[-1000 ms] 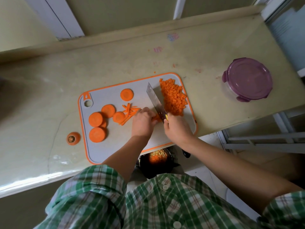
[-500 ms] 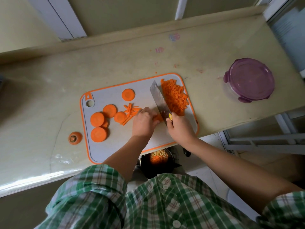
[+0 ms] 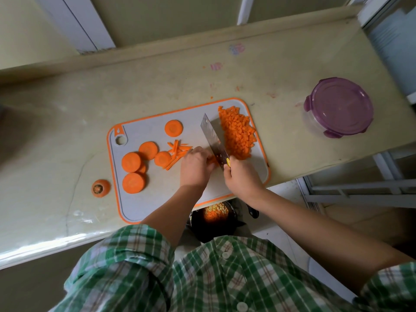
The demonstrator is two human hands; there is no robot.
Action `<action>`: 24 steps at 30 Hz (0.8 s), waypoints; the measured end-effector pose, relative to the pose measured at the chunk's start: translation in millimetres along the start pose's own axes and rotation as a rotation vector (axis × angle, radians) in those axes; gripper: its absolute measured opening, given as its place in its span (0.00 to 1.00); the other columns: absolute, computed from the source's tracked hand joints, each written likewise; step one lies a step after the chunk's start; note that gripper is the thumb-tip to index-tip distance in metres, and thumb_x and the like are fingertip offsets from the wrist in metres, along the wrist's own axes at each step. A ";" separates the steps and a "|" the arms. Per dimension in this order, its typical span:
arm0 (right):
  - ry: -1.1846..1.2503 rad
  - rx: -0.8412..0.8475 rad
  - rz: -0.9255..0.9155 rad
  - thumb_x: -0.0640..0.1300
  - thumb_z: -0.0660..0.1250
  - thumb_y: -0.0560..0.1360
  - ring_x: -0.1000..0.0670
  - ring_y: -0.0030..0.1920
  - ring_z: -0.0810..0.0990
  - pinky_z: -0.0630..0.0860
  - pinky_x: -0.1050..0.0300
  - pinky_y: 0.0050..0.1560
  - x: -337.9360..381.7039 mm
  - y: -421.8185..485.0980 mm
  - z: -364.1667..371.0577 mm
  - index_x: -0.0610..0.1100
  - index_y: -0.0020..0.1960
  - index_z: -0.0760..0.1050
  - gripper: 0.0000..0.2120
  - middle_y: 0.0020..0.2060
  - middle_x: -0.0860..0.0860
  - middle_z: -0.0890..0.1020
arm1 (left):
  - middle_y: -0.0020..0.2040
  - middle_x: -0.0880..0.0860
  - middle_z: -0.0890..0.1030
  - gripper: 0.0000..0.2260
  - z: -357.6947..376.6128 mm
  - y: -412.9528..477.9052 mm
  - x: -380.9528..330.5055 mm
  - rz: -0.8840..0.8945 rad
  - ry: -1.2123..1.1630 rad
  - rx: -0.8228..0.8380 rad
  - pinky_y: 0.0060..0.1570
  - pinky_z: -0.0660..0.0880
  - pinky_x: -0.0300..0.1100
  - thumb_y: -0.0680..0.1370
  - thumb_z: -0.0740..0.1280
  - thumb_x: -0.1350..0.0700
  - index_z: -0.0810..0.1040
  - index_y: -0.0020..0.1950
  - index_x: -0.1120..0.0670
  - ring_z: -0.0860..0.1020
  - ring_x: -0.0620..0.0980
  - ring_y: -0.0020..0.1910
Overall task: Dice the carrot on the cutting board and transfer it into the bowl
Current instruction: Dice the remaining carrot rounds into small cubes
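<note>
In the head view, a grey cutting board (image 3: pixel 157 199) with an orange rim lies mid-frame on the desk (image 3: pixel 67 131). The right hand (image 3: pixel 242 179) grips the handle of a knife (image 3: pixel 213 140), whose blade points up-frame. The left hand (image 3: pixel 194 168), fingers curled, pins carrot strips (image 3: pixel 211 160) just left of the blade. The diced carrot (image 3: pixel 238 136) is heaped at the board's right end. Carrot rounds (image 3: pixel 131 162) and loose sticks (image 3: pixel 176 154) lie on its left half, with 1 round nearer the top edge. A black bowl (image 3: pixel 216 230) holding dice sits below the desk edge. A purple-lidded container (image 3: pixel 340 106) is at right and a carrot top (image 3: pixel 100 188) left of the board.

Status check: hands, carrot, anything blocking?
Right hand grips knife; left hand holds carrot strips at blade. Diced pile on board, rounds uncut. Nothing blocking.
</note>
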State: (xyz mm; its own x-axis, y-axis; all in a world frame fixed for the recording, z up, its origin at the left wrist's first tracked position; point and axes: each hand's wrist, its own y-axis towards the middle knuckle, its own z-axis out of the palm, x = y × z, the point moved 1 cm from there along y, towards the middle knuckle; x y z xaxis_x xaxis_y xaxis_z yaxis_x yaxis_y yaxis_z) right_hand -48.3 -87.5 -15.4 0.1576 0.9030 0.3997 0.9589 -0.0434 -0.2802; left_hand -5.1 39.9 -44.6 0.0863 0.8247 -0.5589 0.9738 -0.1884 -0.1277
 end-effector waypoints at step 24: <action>0.011 -0.007 -0.040 0.44 0.57 0.80 0.39 0.42 0.78 0.64 0.55 0.36 -1.8 -2.3 -8.9 0.39 0.49 0.72 0.09 0.40 0.40 0.79 | 0.42 0.54 0.84 0.06 0.5 -7.0 0.9 -0.054 -0.119 0.017 0.42 0.71 0.44 0.71 0.73 0.59 0.83 0.47 0.57 0.80 0.55 0.42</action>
State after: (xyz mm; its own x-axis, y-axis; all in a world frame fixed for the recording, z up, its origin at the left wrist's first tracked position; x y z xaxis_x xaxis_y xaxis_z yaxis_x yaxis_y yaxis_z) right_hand -48.7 -92.8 -7.6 0.1213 0.8992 0.4203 0.9661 -0.0098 -0.2580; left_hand -12.0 41.7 -44.7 0.0069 0.7649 -0.6441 0.9725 -0.1551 -0.1737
